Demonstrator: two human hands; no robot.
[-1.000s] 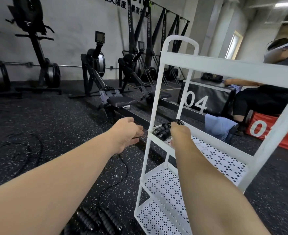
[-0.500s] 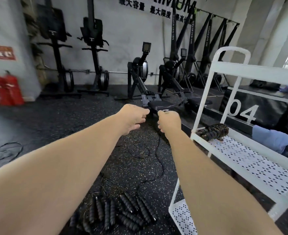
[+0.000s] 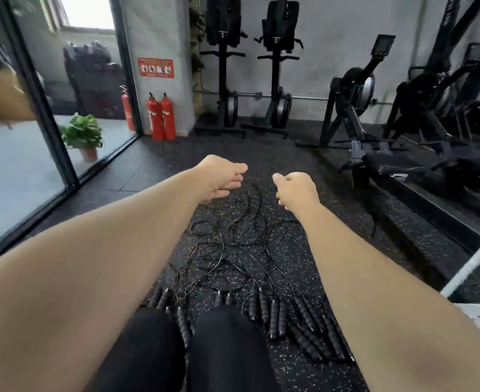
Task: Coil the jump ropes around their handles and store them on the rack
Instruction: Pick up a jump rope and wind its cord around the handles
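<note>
Both hands are stretched forward above the floor and neither one holds anything: the left hand (image 3: 222, 176) has its fingers loosely curled and relaxed, the right hand (image 3: 296, 188) has its fingers bent inward, and I see no rope or handle inside it. Under and beyond the hands the thin black cords (image 3: 233, 236) of the jump ropes lie on the speckled rubber floor (image 3: 360, 244) in a loose tangle, crossing one over another. Nearer to the person, just in front of the knees, the black ribbed handles (image 3: 304, 321) lie in a rough row, several pairs side by side, all with the cords running free and none wound up. Only a corner of the white rack (image 3: 470, 264) shows at the right edge, so I cannot tell what is stored on it. As I judge it, most of the work is not yet done: every rope visible here is uncoiled and on the ground. It seems the next step is to take one pair of handles out of the row, and the crossing cords may catch on each other when one rope is pulled
</note>
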